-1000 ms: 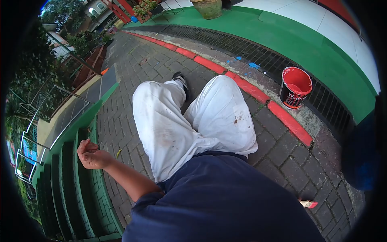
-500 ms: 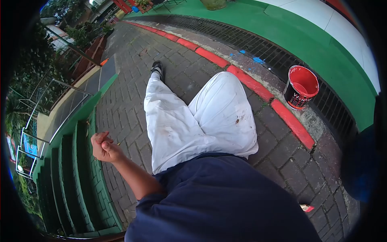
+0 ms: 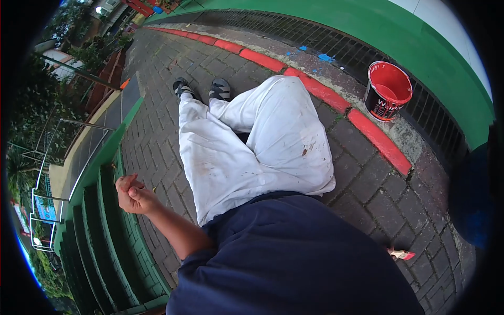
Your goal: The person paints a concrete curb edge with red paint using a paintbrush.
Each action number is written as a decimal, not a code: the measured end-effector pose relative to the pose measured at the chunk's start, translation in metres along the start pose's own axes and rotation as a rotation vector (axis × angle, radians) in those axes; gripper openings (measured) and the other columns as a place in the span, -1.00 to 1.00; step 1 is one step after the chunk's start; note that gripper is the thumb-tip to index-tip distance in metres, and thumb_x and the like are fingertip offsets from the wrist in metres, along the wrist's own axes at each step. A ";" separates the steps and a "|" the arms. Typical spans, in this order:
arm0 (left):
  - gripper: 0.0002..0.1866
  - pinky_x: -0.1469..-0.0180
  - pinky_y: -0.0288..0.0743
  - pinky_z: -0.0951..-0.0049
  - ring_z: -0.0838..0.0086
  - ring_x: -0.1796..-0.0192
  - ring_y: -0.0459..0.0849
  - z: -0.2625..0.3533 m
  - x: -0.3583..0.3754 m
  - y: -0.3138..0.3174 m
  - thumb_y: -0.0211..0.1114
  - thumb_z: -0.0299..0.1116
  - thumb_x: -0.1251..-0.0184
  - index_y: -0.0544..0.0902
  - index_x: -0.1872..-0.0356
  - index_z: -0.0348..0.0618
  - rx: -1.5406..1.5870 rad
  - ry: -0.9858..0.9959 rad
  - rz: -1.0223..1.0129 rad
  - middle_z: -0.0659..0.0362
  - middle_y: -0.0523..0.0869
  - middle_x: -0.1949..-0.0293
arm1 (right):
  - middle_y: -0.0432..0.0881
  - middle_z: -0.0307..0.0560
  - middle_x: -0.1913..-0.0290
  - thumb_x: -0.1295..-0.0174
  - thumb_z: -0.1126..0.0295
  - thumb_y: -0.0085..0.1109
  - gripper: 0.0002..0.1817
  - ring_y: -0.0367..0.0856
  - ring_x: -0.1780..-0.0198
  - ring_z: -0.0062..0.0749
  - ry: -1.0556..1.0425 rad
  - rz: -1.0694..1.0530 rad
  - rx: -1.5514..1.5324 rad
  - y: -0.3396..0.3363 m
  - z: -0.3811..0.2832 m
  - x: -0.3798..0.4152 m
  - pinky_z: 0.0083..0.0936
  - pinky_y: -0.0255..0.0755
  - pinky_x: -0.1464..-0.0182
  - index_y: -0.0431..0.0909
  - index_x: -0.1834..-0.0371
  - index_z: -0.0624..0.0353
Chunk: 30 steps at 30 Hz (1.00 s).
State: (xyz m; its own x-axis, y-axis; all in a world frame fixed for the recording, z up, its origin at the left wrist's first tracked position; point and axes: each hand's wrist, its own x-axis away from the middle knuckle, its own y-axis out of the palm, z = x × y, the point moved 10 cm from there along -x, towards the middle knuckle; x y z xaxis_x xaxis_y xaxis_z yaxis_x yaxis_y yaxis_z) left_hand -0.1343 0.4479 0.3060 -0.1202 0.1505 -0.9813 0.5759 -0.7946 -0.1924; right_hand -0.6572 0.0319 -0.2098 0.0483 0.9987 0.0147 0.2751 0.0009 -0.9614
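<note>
My left hand (image 3: 135, 195) is raised over the paving at the left, its fingers curled in and closed, with nothing visible in them. Most of my right hand (image 3: 390, 250) is hidden behind the dark blue shirt; a sliver of its fingers shows, closed on a small brush (image 3: 403, 255) with a red tip, low at the right. A black bucket (image 3: 385, 103) with red paint inside stands upright by the drain grate, beyond the red-painted kerb (image 3: 329, 96). Neither hand touches the bucket.
My legs in stained white trousers (image 3: 252, 152) are bent on the grey paving (image 3: 157, 126). Green steps (image 3: 107, 231) and a metal railing (image 3: 39, 194) lie at the left. A metal grate (image 3: 346, 48) runs along a green ledge. Something dark blue is at the right edge (image 3: 472, 199).
The view has shifted. Both shoes now show where one did before, and the legs are closer together. More of the brush shows past the shirt. My left hand keeps its curled shape.
</note>
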 end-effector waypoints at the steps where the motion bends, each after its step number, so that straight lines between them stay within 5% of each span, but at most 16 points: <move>1: -0.35 0.35 0.28 0.40 0.50 0.59 0.28 -0.002 0.002 0.000 0.03 0.12 -0.59 0.63 0.40 -0.38 0.003 -0.015 -0.005 0.21 0.34 0.73 | 0.40 -0.10 -0.45 -0.41 0.29 0.00 -0.53 0.04 -0.63 -0.08 0.021 -0.002 0.013 -0.004 0.000 0.001 0.04 -0.19 -0.60 0.31 -0.38 -0.04; 14: -0.40 0.45 0.28 0.39 0.38 0.56 0.41 0.023 0.020 0.090 0.07 0.09 -0.58 0.65 0.41 -0.32 0.035 0.072 -0.246 0.16 0.39 0.71 | 0.38 -0.11 -0.47 -0.40 0.29 0.00 -0.50 0.02 -0.64 -0.09 0.252 0.016 0.069 -0.004 0.033 0.004 0.02 -0.22 -0.61 0.29 -0.40 -0.04; 21: -0.41 0.55 0.16 0.51 0.52 0.62 0.35 0.025 0.022 0.111 0.08 0.06 -0.60 0.65 0.34 -0.38 0.155 0.062 -0.286 0.14 0.48 0.59 | 0.40 -0.13 -0.45 -0.39 0.29 0.02 -0.50 0.02 -0.64 -0.08 0.370 0.038 0.227 -0.028 0.024 0.005 0.03 -0.22 -0.61 0.29 -0.40 -0.03; 25: -0.40 0.53 0.14 0.48 0.44 0.52 0.37 0.030 0.002 0.133 0.06 0.01 -0.62 0.63 0.29 -0.48 0.304 0.180 -0.385 -0.01 0.59 0.42 | 0.49 -0.11 -0.37 -0.37 0.32 0.04 -0.56 0.06 -0.62 -0.04 0.378 0.084 0.186 -0.035 0.017 0.004 0.05 -0.16 -0.59 0.37 -0.32 0.01; 28: -0.42 0.45 0.21 0.47 0.42 0.49 0.40 0.029 -0.033 0.155 0.02 -0.04 -0.65 0.61 0.18 -0.54 0.371 0.326 -0.436 -0.17 0.69 0.20 | 0.50 -0.05 -0.35 -0.37 0.33 0.03 -0.59 0.09 -0.61 -0.02 0.382 0.113 0.170 -0.039 0.016 0.005 0.06 -0.15 -0.59 0.41 -0.29 0.01; 30: -0.54 0.34 0.31 0.44 0.43 0.41 0.45 0.028 -0.063 0.173 0.10 -0.16 -0.63 0.63 -0.03 -0.52 0.414 0.350 -0.460 -0.02 0.65 0.29 | 0.48 -0.02 -0.35 -0.38 0.32 0.02 -0.59 0.10 -0.60 -0.01 0.392 0.099 0.153 -0.038 0.015 0.004 0.06 -0.16 -0.59 0.41 -0.30 0.00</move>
State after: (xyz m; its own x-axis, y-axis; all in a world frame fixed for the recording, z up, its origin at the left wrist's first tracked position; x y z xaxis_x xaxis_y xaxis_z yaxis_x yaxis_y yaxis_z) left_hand -0.0496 0.2843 0.3344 0.0294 0.6489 -0.7603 0.1660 -0.7532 -0.6365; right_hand -0.6822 0.0368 -0.1770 0.4369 0.8995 -0.0049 0.1064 -0.0570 -0.9927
